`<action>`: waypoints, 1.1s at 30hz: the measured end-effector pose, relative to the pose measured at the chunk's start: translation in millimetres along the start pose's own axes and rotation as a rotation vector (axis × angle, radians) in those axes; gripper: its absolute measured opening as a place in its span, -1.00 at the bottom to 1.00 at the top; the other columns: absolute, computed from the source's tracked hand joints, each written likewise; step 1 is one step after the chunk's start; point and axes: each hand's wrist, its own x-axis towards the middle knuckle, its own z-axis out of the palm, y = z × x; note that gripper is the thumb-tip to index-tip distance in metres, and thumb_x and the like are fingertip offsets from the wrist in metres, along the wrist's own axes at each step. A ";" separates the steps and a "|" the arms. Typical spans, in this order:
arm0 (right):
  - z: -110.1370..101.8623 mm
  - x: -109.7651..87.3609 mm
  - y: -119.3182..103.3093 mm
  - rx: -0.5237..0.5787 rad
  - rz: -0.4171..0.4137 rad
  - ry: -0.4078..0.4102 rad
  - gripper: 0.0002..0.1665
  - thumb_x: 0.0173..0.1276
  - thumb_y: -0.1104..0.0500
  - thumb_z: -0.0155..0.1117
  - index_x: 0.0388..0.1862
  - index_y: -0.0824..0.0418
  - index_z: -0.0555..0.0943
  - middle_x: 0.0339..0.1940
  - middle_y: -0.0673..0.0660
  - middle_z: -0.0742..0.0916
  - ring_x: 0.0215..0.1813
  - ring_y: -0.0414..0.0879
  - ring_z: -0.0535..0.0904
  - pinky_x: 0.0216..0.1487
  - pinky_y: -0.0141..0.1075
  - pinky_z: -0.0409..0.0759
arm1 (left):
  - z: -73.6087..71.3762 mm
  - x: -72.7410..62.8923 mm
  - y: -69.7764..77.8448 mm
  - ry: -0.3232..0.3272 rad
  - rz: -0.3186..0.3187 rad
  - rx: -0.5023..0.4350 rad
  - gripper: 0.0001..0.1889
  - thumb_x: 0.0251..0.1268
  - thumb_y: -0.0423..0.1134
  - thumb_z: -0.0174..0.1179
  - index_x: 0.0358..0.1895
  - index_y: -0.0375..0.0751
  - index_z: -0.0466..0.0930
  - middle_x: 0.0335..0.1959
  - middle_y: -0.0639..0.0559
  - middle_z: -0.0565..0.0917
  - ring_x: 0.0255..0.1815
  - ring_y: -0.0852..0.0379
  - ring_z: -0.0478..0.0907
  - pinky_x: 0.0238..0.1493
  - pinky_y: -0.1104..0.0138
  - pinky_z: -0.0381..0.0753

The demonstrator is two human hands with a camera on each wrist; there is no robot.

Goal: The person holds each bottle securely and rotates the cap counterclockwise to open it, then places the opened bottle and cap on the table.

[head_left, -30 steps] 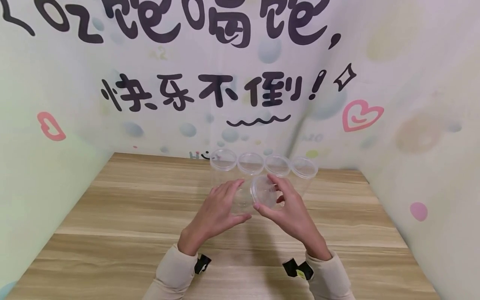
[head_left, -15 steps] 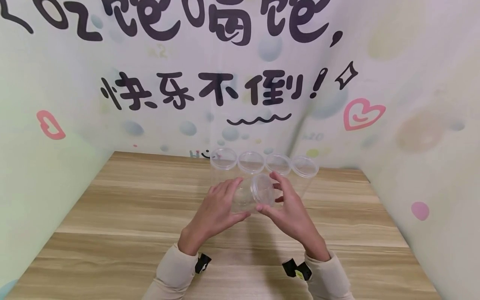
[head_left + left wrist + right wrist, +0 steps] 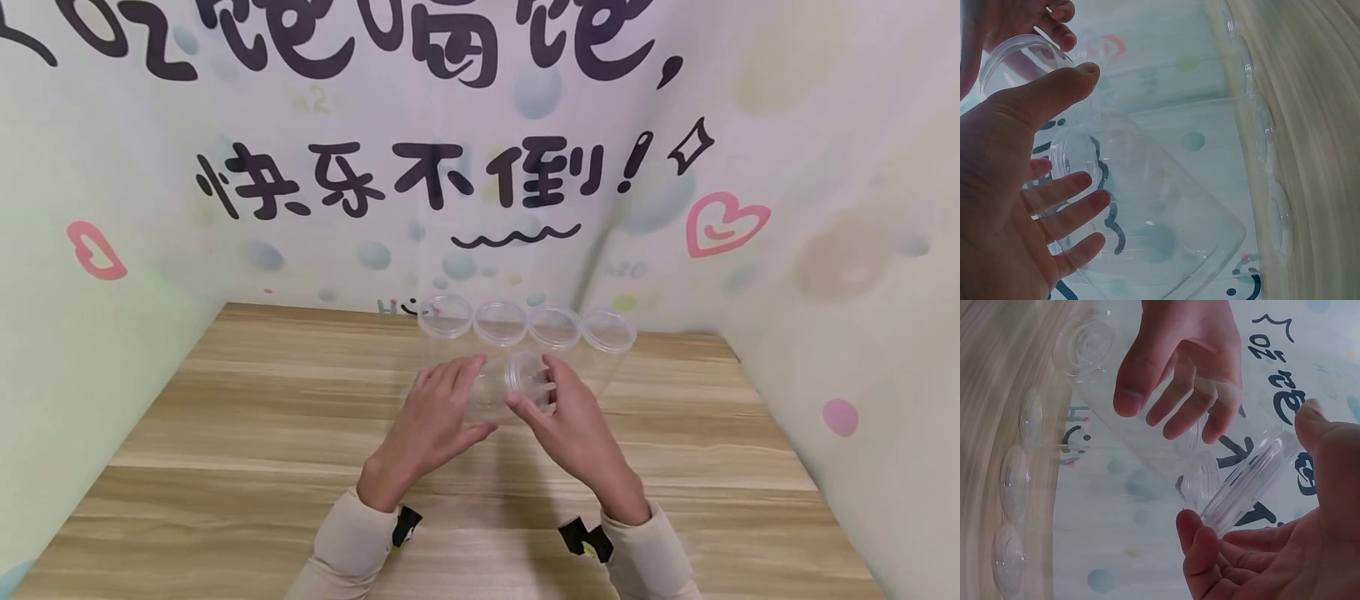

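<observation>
A clear plastic jar (image 3: 489,393) is held tilted above the table, its lidded end toward the right. My left hand (image 3: 431,421) grips the jar's body, thumb on the near side and fingers round the far side. At the other end my right hand (image 3: 576,427) holds the clear lid (image 3: 519,375) between thumb and fingers. The right wrist view shows the ribbed lid (image 3: 1250,481) in those fingers and the jar's round base (image 3: 1088,344) beyond my left hand. In the left wrist view the jar body (image 3: 1166,206) stretches away past my fingers.
Several similar clear jars (image 3: 500,323) with round tops stand side by side at the back of the wooden table (image 3: 285,433). Right behind them is a white printed wall sheet (image 3: 337,250). More sheeting (image 3: 810,333) bounds the right side.
My right hand has shifted slightly left and its fingers have turned on the lid, which now shows more edge-on. My left hand keeps its hold on the jar, almost still.
</observation>
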 end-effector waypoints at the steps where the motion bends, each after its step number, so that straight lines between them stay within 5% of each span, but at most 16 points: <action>1: 0.4 0.3 0.0 0.001 0.001 0.000 -0.09 0.33 -0.19 0.33 0.44 0.31 0.28 0.08 0.26 0.65 -0.08 0.07 0.64 -0.14 -0.13 0.64 | 0.1 -0.2 -0.2 -0.001 0.002 0.003 -0.05 -0.11 0.07 0.57 0.35 -0.25 0.30 0.17 -0.14 0.57 0.20 -0.06 0.53 0.14 -0.01 0.53; 11: -3.2 -0.1 -1.8 0.005 0.009 0.003 -0.08 0.26 -0.21 0.39 0.45 0.21 0.32 0.16 0.19 0.62 0.04 0.07 0.60 -0.03 -0.05 0.61 | 0.9 -0.3 0.1 -0.017 0.006 -0.025 -0.05 -0.07 0.08 0.55 0.37 -0.26 0.29 0.20 -0.16 0.56 0.22 -0.07 0.52 0.17 -0.01 0.51; 33: -14.8 0.6 2.3 -0.015 -0.164 -0.044 -0.06 0.18 -0.08 0.49 0.46 0.18 0.34 0.20 0.12 0.61 -0.02 -0.05 0.54 -0.21 -0.25 0.53 | -3.3 -0.2 -5.0 -0.126 -0.018 -0.170 -0.07 0.01 0.07 0.51 0.41 -0.25 0.28 0.27 -0.13 0.53 0.33 -0.03 0.44 0.29 -0.05 0.43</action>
